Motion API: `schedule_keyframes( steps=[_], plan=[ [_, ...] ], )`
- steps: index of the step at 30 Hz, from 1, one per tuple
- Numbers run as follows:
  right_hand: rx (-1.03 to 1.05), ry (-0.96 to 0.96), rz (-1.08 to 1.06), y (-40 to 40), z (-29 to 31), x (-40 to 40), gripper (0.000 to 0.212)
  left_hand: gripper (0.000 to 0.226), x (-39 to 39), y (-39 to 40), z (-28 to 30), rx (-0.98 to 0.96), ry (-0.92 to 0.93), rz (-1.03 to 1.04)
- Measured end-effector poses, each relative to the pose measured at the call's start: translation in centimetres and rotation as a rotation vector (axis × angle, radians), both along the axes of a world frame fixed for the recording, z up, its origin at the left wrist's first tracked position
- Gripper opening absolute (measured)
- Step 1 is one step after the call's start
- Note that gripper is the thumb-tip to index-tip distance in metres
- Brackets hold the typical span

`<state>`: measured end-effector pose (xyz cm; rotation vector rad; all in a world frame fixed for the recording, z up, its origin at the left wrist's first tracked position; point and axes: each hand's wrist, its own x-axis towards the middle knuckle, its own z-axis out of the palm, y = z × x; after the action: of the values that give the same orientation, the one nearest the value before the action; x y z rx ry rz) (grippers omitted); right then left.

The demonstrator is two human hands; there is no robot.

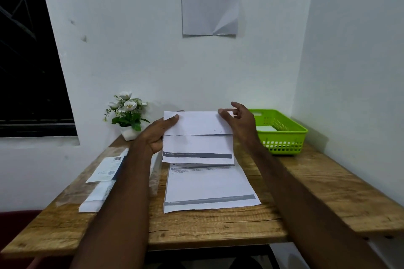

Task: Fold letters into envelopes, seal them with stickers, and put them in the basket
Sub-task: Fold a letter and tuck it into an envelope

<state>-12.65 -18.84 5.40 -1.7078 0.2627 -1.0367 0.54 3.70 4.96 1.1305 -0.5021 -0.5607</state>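
A white printed letter (197, 137) is held up above the table, its top third folded down over the front. My left hand (160, 132) grips its left edge, thumb on the front near the upper corner. My right hand (239, 119) pinches the upper right corner with thumb and forefinger, the other fingers spread. Below it a stack of unfolded letters (209, 188) with a grey band lies on the wooden table (306, 192). The green basket (282, 135) stands at the back right with white envelopes inside. A pile of envelopes in clear packaging (105, 177) lies at the left.
A small white pot with artificial flowers (127, 116) stands at the back left of the table. White walls close in behind and to the right; a printed sheet (209, 0) hangs on the back wall. A dark window is at the far left.
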Motion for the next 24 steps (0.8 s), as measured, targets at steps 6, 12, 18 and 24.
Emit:
schedule_keyframes(
  steps=[6, 12, 18, 24],
  plan=[
    [0.223, 0.085, 0.231, 0.0, -0.3, 0.1, 0.037, 0.033, 0.2, -0.2, 0.0, 0.004, -0.015, -0.038],
    [0.401, 0.052, 0.401, -0.4, -0.2, -0.6, 0.014, 0.045, 0.5, 0.4, -0.4, 0.143, -0.050, -0.074],
    [0.422, 0.006, 0.370, -1.5, -0.6, 0.1, 0.016, 0.073, 0.6, 0.2, -1.4, 0.347, -0.172, -0.163],
    [0.273, 0.039, 0.397, -2.0, -0.3, -0.3, 0.032, 0.065, 0.5, 0.4, -0.9, 0.238, -0.046, -0.140]
  ],
)
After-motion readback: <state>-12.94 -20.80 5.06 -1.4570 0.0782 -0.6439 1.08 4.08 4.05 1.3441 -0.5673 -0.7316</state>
